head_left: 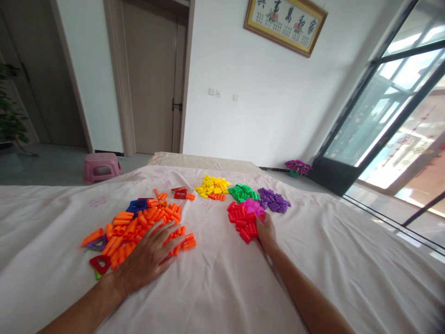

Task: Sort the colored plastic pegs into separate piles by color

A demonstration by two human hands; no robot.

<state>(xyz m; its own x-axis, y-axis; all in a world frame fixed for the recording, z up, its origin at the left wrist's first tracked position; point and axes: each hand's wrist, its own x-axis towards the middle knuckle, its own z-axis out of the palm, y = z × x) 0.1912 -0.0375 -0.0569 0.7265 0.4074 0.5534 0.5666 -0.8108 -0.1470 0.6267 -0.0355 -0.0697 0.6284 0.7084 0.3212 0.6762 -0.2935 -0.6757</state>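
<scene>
My left hand [153,253] lies with fingers spread over the near right side of a large pile of orange plastic tube pieces [132,229]. At the right edge of a pile of red-pink tube pieces [239,215], my right hand [267,231] has its fingers curled inward; what they hold, if anything, is hidden. Just beyond its fingertips sits a magenta scallop-edged plastic piece [253,207]. Behind these lie a green pile [243,192] and a purple pile [274,200].
A yellow pile [211,185] lies at the back middle, some orange pieces before it. Around the orange pile are a blue frame piece [136,205], a purple triangle [98,243] and a red triangle [100,264]. A pale cloth [222,292] covers the surface. A pink stool [102,168] stands beyond.
</scene>
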